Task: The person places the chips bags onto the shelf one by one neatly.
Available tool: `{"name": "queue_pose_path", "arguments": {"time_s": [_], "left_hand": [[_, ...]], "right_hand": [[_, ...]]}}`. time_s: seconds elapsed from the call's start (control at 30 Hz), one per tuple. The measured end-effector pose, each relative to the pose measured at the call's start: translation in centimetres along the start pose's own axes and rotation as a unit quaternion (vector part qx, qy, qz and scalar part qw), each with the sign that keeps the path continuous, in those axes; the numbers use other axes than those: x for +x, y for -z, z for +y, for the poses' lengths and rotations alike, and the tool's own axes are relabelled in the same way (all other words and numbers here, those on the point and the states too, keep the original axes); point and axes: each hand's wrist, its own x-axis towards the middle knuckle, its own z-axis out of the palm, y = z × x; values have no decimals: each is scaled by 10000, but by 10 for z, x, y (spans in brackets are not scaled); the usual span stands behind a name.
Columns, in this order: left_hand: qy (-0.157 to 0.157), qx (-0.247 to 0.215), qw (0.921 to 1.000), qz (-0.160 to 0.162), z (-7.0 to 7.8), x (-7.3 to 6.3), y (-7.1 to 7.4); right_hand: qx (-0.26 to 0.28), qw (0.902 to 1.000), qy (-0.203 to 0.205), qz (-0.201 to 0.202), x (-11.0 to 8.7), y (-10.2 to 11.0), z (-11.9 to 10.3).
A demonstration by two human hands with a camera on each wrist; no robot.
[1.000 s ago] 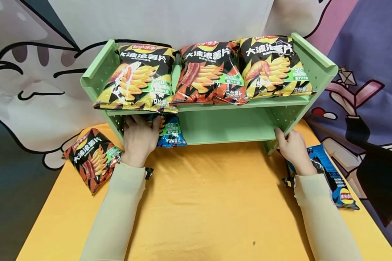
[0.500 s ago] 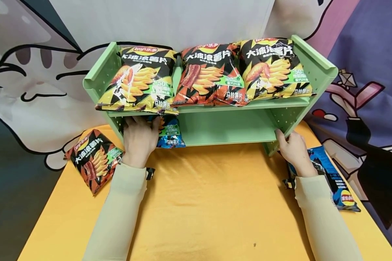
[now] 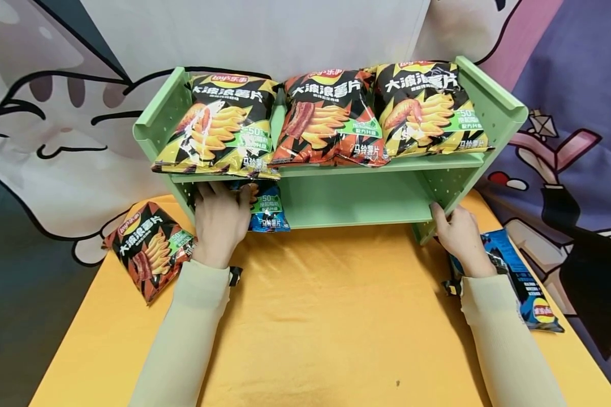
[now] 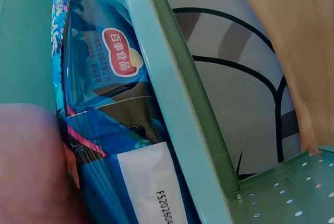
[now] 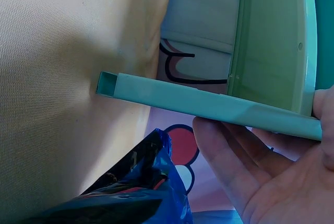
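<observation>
A light green two-tier rack [image 3: 356,198] stands at the back of the table. My left hand [image 3: 221,223] reaches into the left end of its lower shelf, fingers over the left part of a blue bag of chips [image 3: 269,209] and thumb on its front. The fingertips are hidden under the upper shelf. In the left wrist view the back of this blue bag [image 4: 107,93] lies along the shelf edge, the hand [image 4: 34,166] against it. My right hand [image 3: 458,234] grips the rack's lower right corner; the right wrist view shows its fingers under the green bar [image 5: 209,104].
On the upper shelf sit a yellow-black chip bag [image 3: 219,124], a red-black one [image 3: 331,118] and another yellow-black one [image 3: 427,107]. A red-black bag [image 3: 150,251] lies left on the yellow-covered table [image 3: 326,316]; a blue one [image 3: 519,282] lies beside the right forearm.
The blue bag sits very slightly further left in the lower shelf. Both hands keep their places on the bag and the rack, and the head view has shifted a little.
</observation>
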Motion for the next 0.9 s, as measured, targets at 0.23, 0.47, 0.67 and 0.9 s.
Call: {"name": "queue_pose_path", "arguments": {"time_s": [0.23, 0.47, 0.67, 0.9], "left_hand": [[-245, -268, 9989, 304, -1, -6, 0], [-407, -324, 9978, 403, -1, -12, 2], [-545, -328, 9975, 293, -2, -18, 6], [-811, -396, 9948, 481, -8, -27, 11]], "right_hand": [[37, 10000, -75, -27, -1, 0, 1], [21, 10000, -33, -1, -1, 0, 2], [-4, 10000, -63, -16, -1, -1, 2], [56, 10000, -62, -51, -1, -1, 3]]}}
